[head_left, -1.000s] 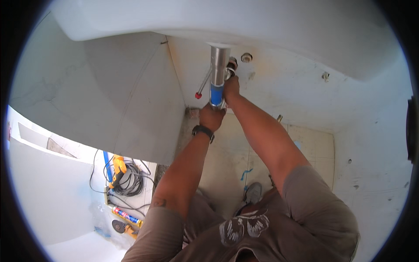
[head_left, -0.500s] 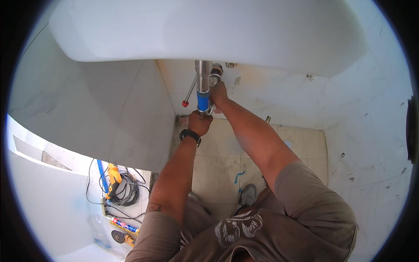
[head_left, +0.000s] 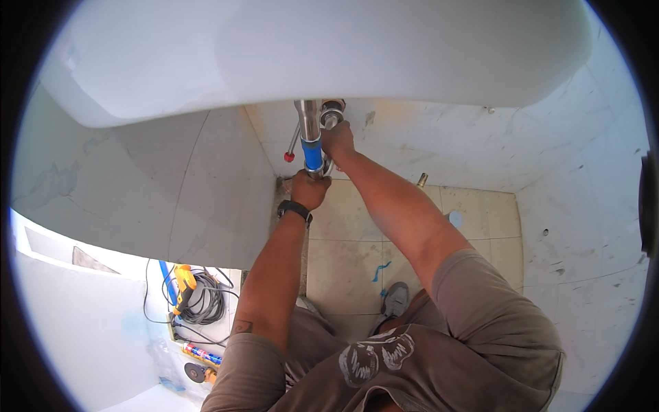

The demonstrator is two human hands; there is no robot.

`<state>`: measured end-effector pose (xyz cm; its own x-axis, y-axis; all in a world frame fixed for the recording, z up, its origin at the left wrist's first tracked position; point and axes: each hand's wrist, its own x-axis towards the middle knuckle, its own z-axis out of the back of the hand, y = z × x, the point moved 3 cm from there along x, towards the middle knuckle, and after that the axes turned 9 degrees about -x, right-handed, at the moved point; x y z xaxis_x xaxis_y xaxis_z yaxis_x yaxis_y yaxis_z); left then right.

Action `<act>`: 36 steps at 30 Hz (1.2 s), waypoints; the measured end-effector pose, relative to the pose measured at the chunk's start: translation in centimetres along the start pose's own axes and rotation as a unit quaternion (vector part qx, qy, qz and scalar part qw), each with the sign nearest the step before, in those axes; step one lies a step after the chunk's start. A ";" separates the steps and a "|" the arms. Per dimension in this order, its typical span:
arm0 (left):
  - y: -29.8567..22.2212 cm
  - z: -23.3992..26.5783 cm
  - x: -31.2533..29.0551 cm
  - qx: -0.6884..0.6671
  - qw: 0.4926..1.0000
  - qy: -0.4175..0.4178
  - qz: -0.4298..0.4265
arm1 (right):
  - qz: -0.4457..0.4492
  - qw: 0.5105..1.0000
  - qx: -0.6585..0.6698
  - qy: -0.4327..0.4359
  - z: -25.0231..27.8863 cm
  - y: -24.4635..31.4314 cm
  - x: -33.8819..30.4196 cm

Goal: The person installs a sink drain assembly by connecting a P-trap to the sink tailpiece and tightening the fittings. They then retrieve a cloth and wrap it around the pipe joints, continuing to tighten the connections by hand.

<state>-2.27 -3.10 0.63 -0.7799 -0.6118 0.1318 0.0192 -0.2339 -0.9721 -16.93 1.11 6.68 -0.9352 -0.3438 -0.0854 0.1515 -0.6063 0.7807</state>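
A chrome drain pipe [head_left: 309, 120] comes down from under the white basin [head_left: 329, 55], with a band of blue tape [head_left: 312, 156] around its lower part. My left hand [head_left: 310, 190] is closed round the fitting at the bottom of this pipe, just below the tape. Higher up and to the right, my right hand [head_left: 338, 142] grips the chrome trap pipe [head_left: 332, 121] that runs back to the wall. My fingers hide much of the bend between the two pipes. Left of the drain pipe hangs a thin hose with a red end [head_left: 289, 157].
At lower left lie a yellow power tool [head_left: 184, 285], a coiled black cable [head_left: 209, 305], a sealant tube [head_left: 202, 354] and an angle grinder [head_left: 199, 373]. A brass stub [head_left: 422, 180] sticks out by the wall. Blue scraps [head_left: 377, 271] lie on the floor tiles.
The view has shifted slightly, so the basin and pipes sit a little differently in it. Both hands keep their hold on the pipework.
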 end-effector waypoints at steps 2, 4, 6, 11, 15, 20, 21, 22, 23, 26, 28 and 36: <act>0.0 0.0 0.0 0.006 1.000 0.000 0.015 | 0.011 1.000 -0.003 0.007 0.2 0.1 0.0; -0.2 -0.1 0.0 -0.006 1.000 0.001 0.008 | 0.015 1.000 -0.005 0.013 0.4 0.1 -0.1; -0.4 -0.1 -0.1 -0.015 1.000 0.000 0.003 | 0.011 1.000 -0.007 0.019 0.4 0.1 -0.1; -0.7 0.0 -0.3 -0.030 1.000 -0.002 -0.003 | 0.011 1.000 0.010 0.010 0.3 -0.1 -0.2; -0.2 0.1 0.0 -0.014 1.000 0.003 0.026 | 0.006 1.000 0.021 0.010 0.3 -0.1 -0.1; 0.5 -0.1 0.1 -0.031 0.998 -0.008 0.061 | -0.043 0.956 0.267 0.110 1.6 0.0 -0.5; 0.5 -0.2 0.1 -0.032 0.998 -0.005 0.056 | -0.064 0.929 0.333 0.149 1.9 -0.1 -0.7; 0.5 -0.2 0.0 -0.038 0.998 -0.010 0.052 | -0.082 0.920 0.353 0.148 2.2 -0.3 -0.8; 0.3 -0.1 0.0 -0.057 0.997 -0.014 0.042 | -0.100 0.911 0.371 0.148 2.5 -0.5 -0.8; 0.1 0.0 0.1 -0.012 0.996 0.003 0.083 | -0.169 0.891 0.399 0.131 2.3 -1.5 -0.3; -0.2 0.0 0.1 0.049 0.993 0.030 0.108 | -0.118 0.888 0.419 0.148 1.9 -1.5 1.0; -0.1 -0.2 -0.4 -0.019 0.997 -0.004 0.078 | -0.019 0.900 0.409 0.148 -0.6 -4.0 5.6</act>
<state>-2.10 -2.75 0.63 -0.7648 -0.6439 -0.0197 0.1153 -0.1066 -0.9876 -22.52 1.15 2.73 -0.7901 -0.5833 -0.1884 -0.2780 0.0671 0.9582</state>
